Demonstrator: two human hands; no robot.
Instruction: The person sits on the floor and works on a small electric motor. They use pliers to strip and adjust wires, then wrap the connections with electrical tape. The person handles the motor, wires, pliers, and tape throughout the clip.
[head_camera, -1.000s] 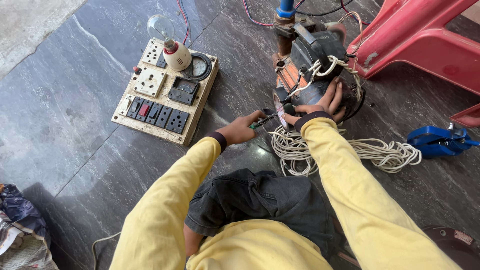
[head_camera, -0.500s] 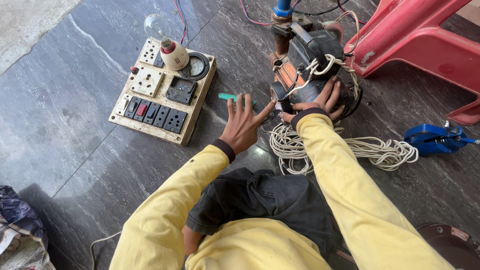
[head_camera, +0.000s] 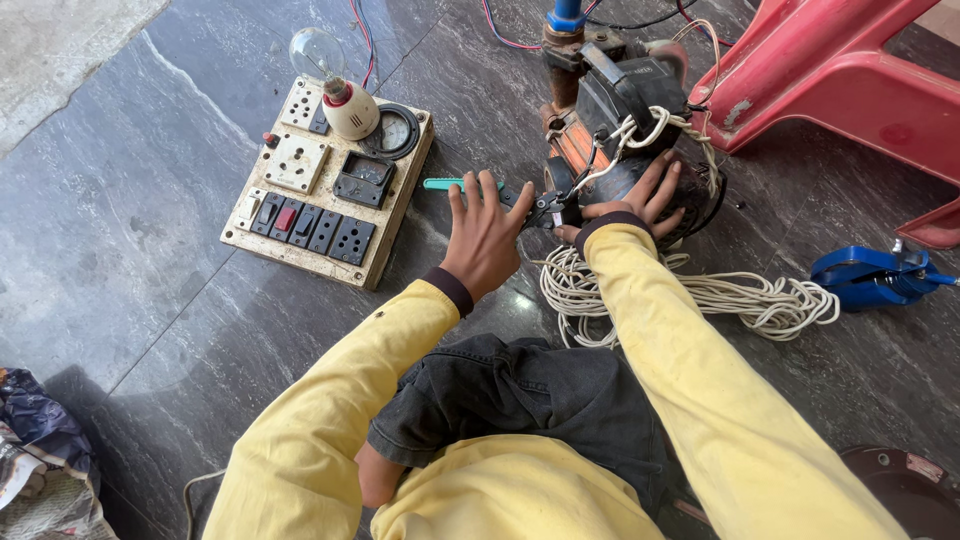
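While the right hand (head_camera: 640, 200) lies flat and spread on the near face of the pump motor (head_camera: 625, 130), gripping nothing, just bracing it, the left hand (head_camera: 485, 235) hovers with fingers splayed over a green-handled tool (head_camera: 445, 184) on the floor. Can't tell if the left hand actually touches the handle; it holds nothing closed.

Motor sits far right of centre, next to the red plastic chair (head_camera: 840, 70). White rope (head_camera: 650, 125) is lashed round its top, and a loose coil of the same rope (head_camera: 700, 295) lies on the floor just near of it. Dark cable ends (head_camera: 545, 208) stick out at the motor's left side, between the two hands.

Progress, judged: wiring end looks open and loose, so the connection isn't finished. Switchboard (head_camera: 325, 190) with bulb (head_camera: 318, 55) and meter sits left, bulb unlit, red and blue leads running off far. Blue clamp tool (head_camera: 870, 278) lies unused at right. Most of the job looks still ahead.
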